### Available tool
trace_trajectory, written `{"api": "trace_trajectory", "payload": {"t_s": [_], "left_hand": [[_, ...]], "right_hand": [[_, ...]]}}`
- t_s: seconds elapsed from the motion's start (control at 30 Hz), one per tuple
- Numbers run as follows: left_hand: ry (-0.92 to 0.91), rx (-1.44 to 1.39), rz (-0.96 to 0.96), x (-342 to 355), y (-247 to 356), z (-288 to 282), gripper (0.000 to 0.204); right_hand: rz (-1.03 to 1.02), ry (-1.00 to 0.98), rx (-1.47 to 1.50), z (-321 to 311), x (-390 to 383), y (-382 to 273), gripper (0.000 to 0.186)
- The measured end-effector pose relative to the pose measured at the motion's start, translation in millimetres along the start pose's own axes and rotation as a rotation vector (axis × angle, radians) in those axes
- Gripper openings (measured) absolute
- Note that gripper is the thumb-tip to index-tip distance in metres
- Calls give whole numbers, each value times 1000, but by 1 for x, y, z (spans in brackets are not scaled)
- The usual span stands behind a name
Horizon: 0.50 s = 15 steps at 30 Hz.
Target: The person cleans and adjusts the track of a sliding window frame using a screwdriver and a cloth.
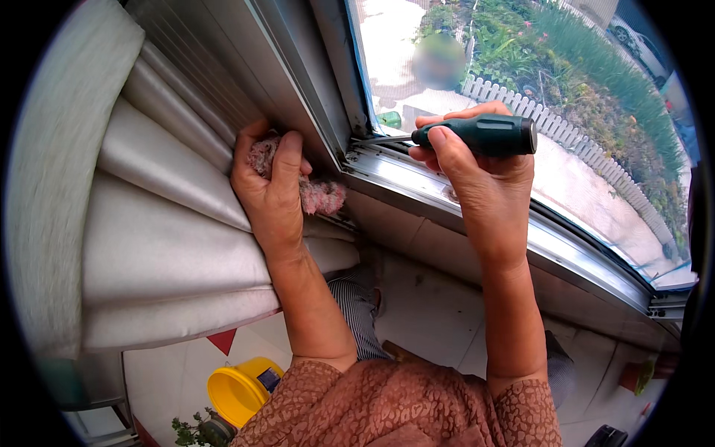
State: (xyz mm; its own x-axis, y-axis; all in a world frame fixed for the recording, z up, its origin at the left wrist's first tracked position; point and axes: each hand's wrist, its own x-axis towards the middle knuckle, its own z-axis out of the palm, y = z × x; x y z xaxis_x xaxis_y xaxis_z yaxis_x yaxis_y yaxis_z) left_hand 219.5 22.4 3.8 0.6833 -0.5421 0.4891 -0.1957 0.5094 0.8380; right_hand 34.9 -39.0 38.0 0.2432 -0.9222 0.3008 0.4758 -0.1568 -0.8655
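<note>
My right hand (488, 167) is closed round the dark green handle of a screwdriver (477, 135). Its metal shaft points left, and the tip reaches the inner corner of the aluminium window frame (402, 173), over the sill track. Whether the tip touches the metal I cannot tell. My left hand (269, 186) grips a crumpled, fuzzy pink and grey cloth (322, 195), part of which hangs out below the fingers. That hand is beside the frame's upright, against the pale curtain. Dark dirt specks show in the track corner near the screwdriver's tip.
A pale satin curtain (171, 238) hangs in folds on the left. Below stand a yellow bucket (237, 387) and a potted plant (205, 430) on the tiled floor (428, 305). Beyond the window mesh are a white picket fence (566, 134) and garden plants.
</note>
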Motion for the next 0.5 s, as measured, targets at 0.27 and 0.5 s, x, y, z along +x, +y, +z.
{"api": "trace_trajectory", "payload": {"t_s": [0.27, 0.5], "left_hand": [[-5, 33, -8, 0, 2, -2, 25], [-40, 22, 4, 0, 1, -4, 24]], "right_hand": [[-52, -102, -406, 4, 8, -8, 7], [-59, -76, -479, 4, 7, -14, 8]]}}
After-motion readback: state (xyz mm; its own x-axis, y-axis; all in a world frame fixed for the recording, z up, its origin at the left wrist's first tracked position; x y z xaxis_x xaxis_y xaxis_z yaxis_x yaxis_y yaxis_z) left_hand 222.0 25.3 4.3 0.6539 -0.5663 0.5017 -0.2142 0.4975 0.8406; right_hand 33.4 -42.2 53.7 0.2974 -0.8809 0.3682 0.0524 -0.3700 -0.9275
